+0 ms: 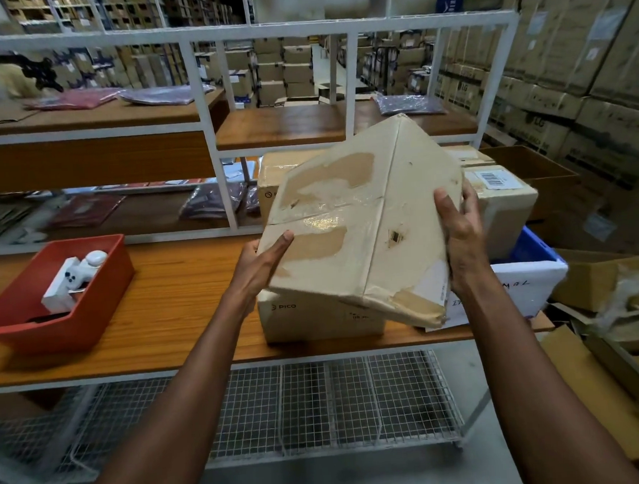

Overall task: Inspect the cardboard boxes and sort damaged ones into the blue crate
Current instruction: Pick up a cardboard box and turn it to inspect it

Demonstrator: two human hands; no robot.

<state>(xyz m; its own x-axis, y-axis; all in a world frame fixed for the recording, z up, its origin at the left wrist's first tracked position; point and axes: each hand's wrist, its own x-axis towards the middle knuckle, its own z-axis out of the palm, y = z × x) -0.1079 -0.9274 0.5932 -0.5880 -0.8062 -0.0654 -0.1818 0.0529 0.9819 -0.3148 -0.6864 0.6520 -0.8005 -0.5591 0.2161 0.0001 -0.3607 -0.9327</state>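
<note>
A worn, tilted cardboard box (361, 220) is held in the air between both hands above a wooden table (164, 300). The left hand (261, 266) grips its left edge, the right hand (459, 233) clasps its right side. A blue crate (535, 245) sits just right of it.

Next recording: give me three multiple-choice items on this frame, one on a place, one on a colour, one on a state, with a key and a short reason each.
1. Where does the blue crate stand?
A. far left of the table
B. right end of the table
C. top shelf

2. What colour is the bin holding the white device?
A. red
B. green
C. yellow

3. How is the worn cardboard box held?
A. resting flat on the table
B. in one hand
C. tilted, between both hands

Key: 1 B, it shows behind the right hand. 2 A, its walls are red. 3 C, the left hand and the right hand hold opposite sides in the air.
</note>
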